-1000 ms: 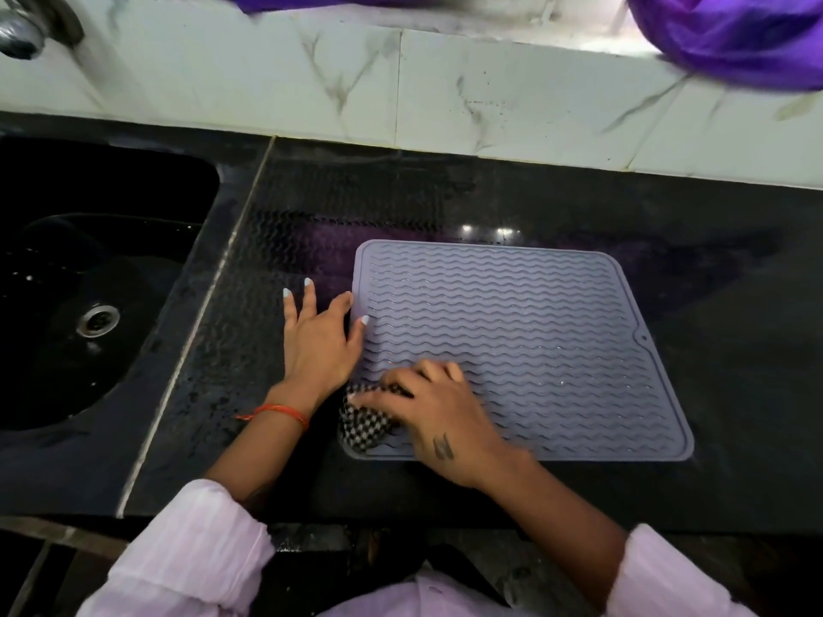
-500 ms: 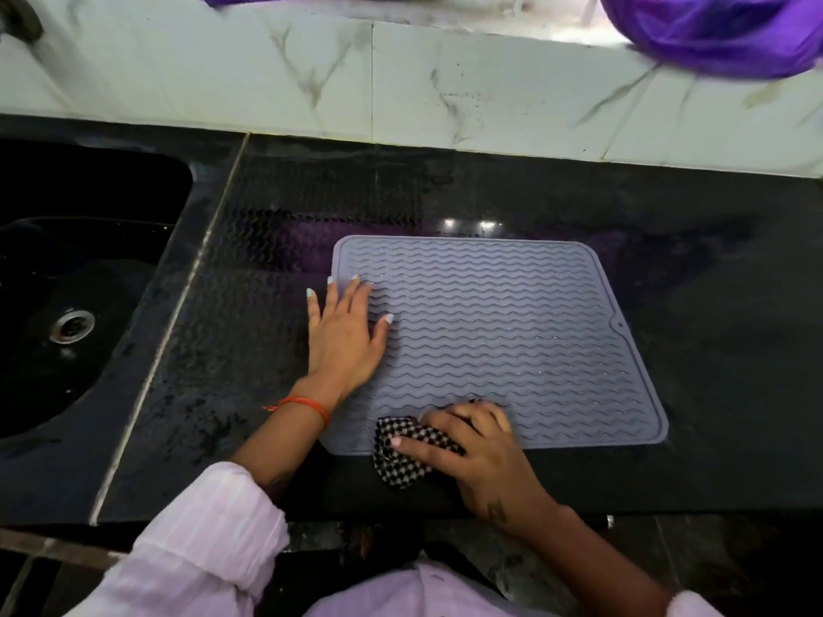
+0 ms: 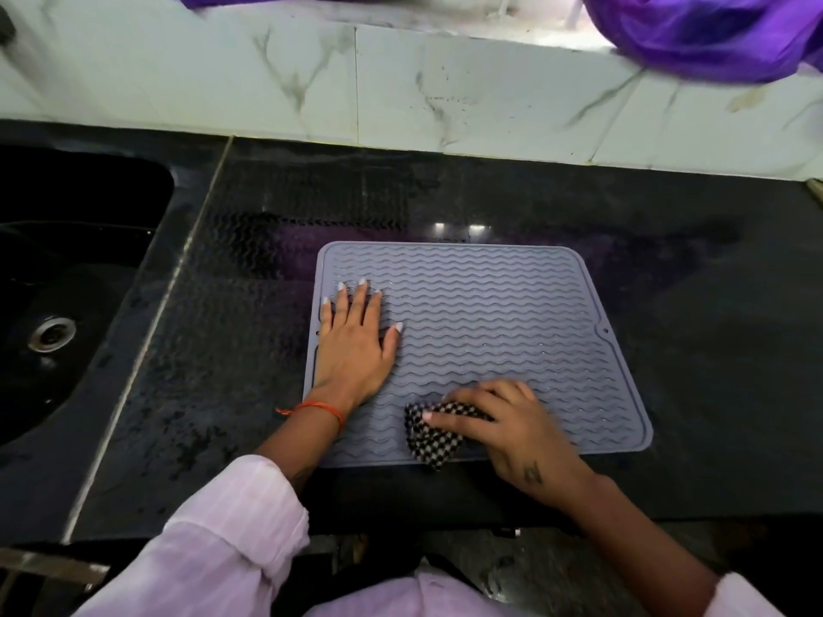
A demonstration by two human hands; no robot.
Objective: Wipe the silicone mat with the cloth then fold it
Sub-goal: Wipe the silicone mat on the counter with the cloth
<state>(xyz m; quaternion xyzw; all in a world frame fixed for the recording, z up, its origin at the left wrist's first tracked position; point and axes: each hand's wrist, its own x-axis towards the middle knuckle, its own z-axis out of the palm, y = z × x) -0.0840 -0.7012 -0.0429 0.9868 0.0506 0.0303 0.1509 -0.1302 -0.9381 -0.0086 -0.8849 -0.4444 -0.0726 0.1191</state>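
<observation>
A grey silicone mat [image 3: 499, 322] with wavy ridges lies flat on the black countertop [image 3: 712, 313]. My left hand [image 3: 354, 345] presses flat on the mat's left part, fingers straight. My right hand [image 3: 512, 431] holds a bunched black-and-white checked cloth [image 3: 427, 438] against the mat near its front edge, fingers curled over it. Part of the cloth is hidden under that hand.
A black sink [image 3: 67, 305] with a metal drain [image 3: 51, 334] lies to the left. White marble tiles [image 3: 401, 82] back the counter, with purple fabric [image 3: 703, 33] on the ledge at the top right. Wet patches mark the counter left of the mat.
My left hand slid from the counter beside the mat onto its left part. My right hand moved the cloth rightward along the mat's front edge.
</observation>
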